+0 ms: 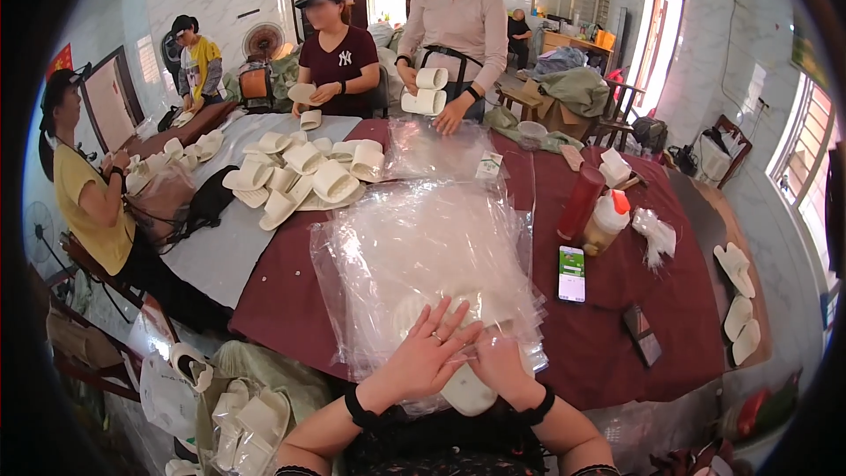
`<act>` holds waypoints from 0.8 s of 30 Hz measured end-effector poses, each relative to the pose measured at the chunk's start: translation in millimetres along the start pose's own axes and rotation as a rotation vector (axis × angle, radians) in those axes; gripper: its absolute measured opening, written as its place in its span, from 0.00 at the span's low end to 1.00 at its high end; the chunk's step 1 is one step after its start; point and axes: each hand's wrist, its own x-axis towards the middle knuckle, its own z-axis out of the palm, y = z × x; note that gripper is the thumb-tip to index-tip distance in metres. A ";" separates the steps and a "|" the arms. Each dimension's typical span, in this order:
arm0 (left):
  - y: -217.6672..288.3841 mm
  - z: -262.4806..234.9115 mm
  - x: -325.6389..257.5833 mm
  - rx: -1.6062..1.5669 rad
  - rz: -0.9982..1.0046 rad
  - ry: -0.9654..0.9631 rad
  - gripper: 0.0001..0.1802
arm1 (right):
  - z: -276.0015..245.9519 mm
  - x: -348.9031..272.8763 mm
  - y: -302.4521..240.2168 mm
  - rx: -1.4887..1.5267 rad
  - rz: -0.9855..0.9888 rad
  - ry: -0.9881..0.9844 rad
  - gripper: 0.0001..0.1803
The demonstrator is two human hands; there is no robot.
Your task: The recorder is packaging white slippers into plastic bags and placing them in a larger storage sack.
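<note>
Standing at the far left, a person in a yellow top [92, 189] faces the long table. Below, a green woven sack [238, 360] holds cream slippers [263, 423] in clear wrapping. Next, a big heap of loose cream open-toed slippers [304, 159] spreads over a grey sheet [216, 229]. Mid-table, on the dark red cloth [278, 313], lies a thick stack of clear plastic bags [414, 238]. The worker's left hand [432, 344] lies over its near end, fingers well spread, palm down, gripping nothing. A single cream slipper [469, 392] sits below the hands, its rounded end toward the worker; from here I can't tell how much of it is bagged. Just beside, the right hand [502, 366] has its fingers curled in; whether they pinch any plastic, I can't tell. Further right come a lit phone [571, 273], a dark red cylinder [582, 203], a clear jar with a white-and-red lid [608, 222], and, at the edge, more cream slippers [738, 300].
</note>
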 end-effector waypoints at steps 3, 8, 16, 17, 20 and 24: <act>4.6 -1.3 3.7 -0.103 0.056 -0.008 0.32 | 22.0 22.6 10.2 0.121 -0.044 0.167 0.13; 2.2 -3.5 3.1 -0.273 0.068 -0.007 0.32 | 36.5 59.1 18.7 0.028 0.122 0.136 0.12; 0.7 -18.8 -5.6 -0.471 0.196 -0.143 0.33 | 24.4 81.9 8.1 -0.124 -0.051 0.199 0.15; 1.1 -17.1 -2.3 -0.472 0.206 -0.146 0.33 | 33.4 83.5 15.3 -0.057 0.027 0.317 0.16; -4.2 -13.6 -1.5 -0.593 0.268 -0.165 0.33 | 39.5 105.4 5.3 0.050 0.200 0.269 0.19; -6.6 -18.8 -11.1 -0.605 0.261 -0.127 0.36 | 21.2 119.0 -11.8 0.084 0.254 0.287 0.23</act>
